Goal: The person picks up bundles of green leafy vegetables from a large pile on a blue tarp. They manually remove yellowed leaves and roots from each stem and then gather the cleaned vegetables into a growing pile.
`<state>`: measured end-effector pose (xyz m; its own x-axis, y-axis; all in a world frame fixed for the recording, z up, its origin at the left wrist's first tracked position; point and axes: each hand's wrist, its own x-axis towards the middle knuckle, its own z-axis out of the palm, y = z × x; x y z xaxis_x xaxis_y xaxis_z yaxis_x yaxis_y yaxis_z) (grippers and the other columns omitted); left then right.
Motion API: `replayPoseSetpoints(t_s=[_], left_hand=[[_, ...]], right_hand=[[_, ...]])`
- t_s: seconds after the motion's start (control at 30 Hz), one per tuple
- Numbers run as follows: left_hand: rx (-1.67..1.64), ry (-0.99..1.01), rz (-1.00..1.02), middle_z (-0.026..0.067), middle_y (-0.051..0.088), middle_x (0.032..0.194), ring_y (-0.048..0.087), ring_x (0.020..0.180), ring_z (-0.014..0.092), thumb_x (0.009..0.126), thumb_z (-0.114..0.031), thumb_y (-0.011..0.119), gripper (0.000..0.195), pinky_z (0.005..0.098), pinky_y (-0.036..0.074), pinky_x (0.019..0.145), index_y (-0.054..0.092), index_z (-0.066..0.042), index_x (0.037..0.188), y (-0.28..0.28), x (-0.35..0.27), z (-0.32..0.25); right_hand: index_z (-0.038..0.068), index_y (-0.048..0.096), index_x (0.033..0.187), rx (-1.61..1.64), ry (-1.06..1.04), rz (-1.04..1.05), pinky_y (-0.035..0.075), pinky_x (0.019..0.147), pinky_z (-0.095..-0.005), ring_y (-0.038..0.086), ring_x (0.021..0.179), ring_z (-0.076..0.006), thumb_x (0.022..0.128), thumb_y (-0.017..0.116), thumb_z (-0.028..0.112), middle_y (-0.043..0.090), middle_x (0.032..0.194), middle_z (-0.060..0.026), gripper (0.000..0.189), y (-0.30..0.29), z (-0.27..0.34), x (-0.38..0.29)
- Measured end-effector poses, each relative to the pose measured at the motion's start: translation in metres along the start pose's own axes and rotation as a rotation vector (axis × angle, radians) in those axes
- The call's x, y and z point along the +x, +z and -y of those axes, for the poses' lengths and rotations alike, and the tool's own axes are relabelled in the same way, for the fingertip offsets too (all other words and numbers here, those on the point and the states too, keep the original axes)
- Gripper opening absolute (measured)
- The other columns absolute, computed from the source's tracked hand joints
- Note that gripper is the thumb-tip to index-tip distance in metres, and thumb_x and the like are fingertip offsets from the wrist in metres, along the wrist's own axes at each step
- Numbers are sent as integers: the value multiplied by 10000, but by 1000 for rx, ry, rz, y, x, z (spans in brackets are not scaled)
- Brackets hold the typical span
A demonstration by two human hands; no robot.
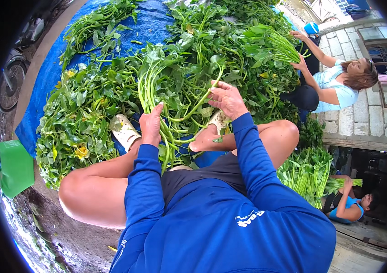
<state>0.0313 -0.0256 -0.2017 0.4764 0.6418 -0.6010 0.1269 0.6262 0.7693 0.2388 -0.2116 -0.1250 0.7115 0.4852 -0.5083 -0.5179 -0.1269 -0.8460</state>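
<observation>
My left hand is closed around a small bunch of long green leafy stems; their leaves point away from me and the cut ends hang below the fist, over my lap. To its right, my right hand pinches one bent green stem between thumb and fingers. Beneath both hands spreads a large heap of leafy greens, some leaves yellow, on a blue tarpaulin. My feet, in cream clogs, stand among the greens.
At the upper right a person holds a bunch of greens. Another person sits lower right beside upright bunches. A green plastic container stands at the left, below a parked motorcycle. A block wall runs along the right.
</observation>
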Motion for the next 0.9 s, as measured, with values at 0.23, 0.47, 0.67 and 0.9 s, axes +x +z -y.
replayPoseSetpoints(t_s=[0.23, 0.47, 0.67, 0.9], left_hand=[[8, 37, -10, -45, 597, 695, 473, 596, 64, 867, -254, 849, 271, 286, 388, 555, 769, -3, 929, 5, -2, -1], [26, 56, 4, -61, 576, 696, 433, 614, 56, 891, -265, 830, 267, 288, 351, 555, 770, -16, 966, 0, 5, 13], [-147, 31, 123, 13, 715, 952, 611, 775, 90, 910, -365, 838, 430, 289, 498, 662, 729, -29, 1154, -7, 6, 24], [-147, -222, 368, 26, 706, 843, 696, 690, 175, 882, -377, 842, 434, 368, 603, 626, 695, -89, 1172, 1, 6, 13]], right_hand=[[-24, 710, 1235, -498, -471, -157, 582, 618, -286, 656, 686, -105, 904, 722, 87, 712, 859, -60, 350, 29, 97, -33], [31, 701, 1153, -1550, -388, -87, 564, 802, -420, 712, 882, -272, 958, 665, 229, 734, 991, -189, 280, 96, 98, 14], [0, 700, 888, -691, -14, 462, 494, 551, -329, 619, 619, -139, 933, 695, 150, 663, 726, -60, 157, 132, -41, 45], [-79, 639, 1304, -373, 20, 423, 521, 591, -299, 624, 670, -127, 940, 758, 156, 722, 906, -82, 449, 123, -71, 70]])
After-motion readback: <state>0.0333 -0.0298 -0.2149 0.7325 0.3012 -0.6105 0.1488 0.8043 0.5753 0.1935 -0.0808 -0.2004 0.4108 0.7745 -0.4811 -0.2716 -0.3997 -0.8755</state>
